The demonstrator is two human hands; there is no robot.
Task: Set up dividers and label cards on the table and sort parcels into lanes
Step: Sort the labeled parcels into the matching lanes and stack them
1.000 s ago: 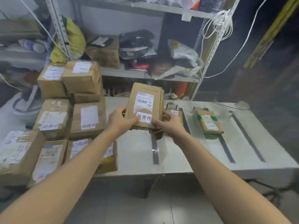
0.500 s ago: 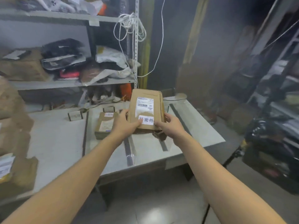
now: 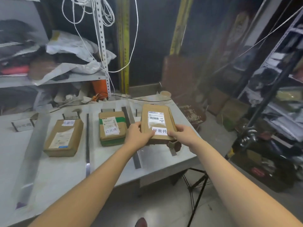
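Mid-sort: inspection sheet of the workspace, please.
Surface: grey table, divider strips marking lanes.
Job's things: held parcel above the right-hand lane; green-taped parcel and plain parcel lying in separate lanes; label cards at the far edge.
Clutter: tape roll at the far corner.
Grips: left hand and right hand both hold that parcel.
Cables: black cable along the far edge; white cord hanging overhead.
Surroundings: cluttered shelf left; racks right.

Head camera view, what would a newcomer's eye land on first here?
First, the cardboard parcel with a white label, gripped by the left hand and right hand at the right end of the table. Then two parcels lying in lanes to its left, the green-taped parcel and the plain parcel, with a dark divider strip between them.
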